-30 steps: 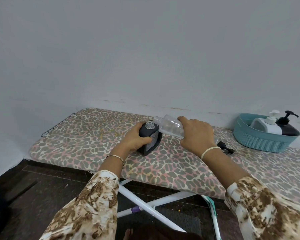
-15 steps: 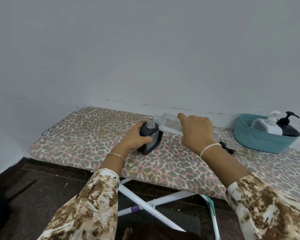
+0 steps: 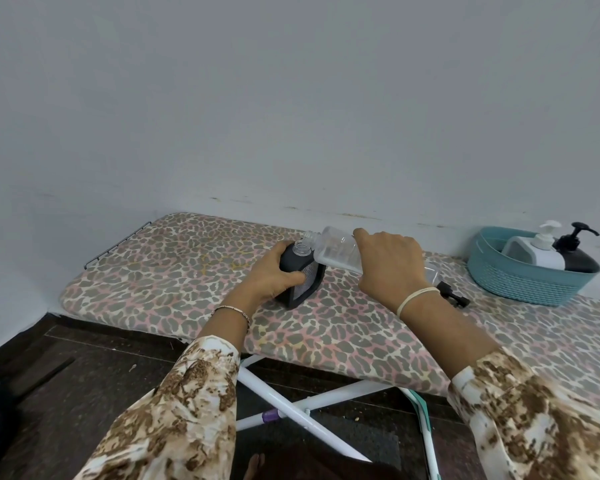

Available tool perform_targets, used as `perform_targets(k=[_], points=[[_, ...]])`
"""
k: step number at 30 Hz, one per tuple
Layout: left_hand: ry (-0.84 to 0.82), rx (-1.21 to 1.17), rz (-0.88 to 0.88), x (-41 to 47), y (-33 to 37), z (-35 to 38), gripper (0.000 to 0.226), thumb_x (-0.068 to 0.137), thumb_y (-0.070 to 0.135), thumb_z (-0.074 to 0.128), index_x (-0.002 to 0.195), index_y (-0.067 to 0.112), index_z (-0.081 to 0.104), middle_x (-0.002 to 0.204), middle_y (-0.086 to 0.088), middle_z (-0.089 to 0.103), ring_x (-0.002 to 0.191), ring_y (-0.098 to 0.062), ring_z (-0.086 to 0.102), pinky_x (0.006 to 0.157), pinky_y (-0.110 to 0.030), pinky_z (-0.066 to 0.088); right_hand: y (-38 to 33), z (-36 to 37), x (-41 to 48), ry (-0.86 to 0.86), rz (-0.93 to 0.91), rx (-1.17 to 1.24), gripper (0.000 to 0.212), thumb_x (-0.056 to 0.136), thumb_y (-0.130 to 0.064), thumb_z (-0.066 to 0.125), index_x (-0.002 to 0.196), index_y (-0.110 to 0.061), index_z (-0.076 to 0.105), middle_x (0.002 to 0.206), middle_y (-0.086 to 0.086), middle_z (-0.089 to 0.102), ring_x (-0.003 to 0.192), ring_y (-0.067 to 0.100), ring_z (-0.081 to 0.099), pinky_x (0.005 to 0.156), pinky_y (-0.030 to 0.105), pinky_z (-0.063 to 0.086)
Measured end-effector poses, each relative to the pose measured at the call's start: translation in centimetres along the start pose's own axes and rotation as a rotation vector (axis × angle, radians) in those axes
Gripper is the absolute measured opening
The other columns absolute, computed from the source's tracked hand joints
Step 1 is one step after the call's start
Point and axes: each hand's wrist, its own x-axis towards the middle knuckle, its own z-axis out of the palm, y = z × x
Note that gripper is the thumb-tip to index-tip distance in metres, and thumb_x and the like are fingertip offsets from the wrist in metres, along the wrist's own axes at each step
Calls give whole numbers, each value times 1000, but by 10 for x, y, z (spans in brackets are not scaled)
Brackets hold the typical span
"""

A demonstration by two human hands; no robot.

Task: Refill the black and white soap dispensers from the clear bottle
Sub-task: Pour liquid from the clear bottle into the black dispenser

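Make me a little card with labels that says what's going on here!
Left hand: grips open black bottle, standing on ironing board
Right hand: holds clear bottle, tipped nearly flat, mouth by the black bottle's neck
Loose pump: lying on board beside right wrist
Teal basket: holds white dispenser and black dispenser

Nothing can be read anywhere: the one label (image 3: 309, 278), a grey speckled panel on the front face of the black dispenser (image 3: 291, 259), sits just past the thumb tip of the left hand (image 3: 269, 277) gripping it, its print too small and blurred to make out.
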Motion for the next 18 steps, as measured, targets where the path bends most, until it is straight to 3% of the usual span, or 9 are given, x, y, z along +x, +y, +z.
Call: perform_targets(k=[6, 18], points=[[-10, -30, 7, -2, 3, 0, 64, 81, 8, 67, 138, 24, 41, 119, -4, 60, 103, -22, 60, 82, -29, 47, -1, -7, 1, -10, -3, -29, 33, 77, -3, 56, 105, -17, 46, 61, -5, 35, 49, 12, 28, 61, 30, 30], [-57, -50, -11, -5, 7, -2, 65, 83, 4, 64, 140, 21, 37, 116, -3, 57, 101, -20, 58, 79, -26, 45, -3, -17, 2, -33, -8, -44, 31, 78, -2, 56, 93, -18, 34, 62, -5, 36, 50, 12, 29, 64, 30, 29]])
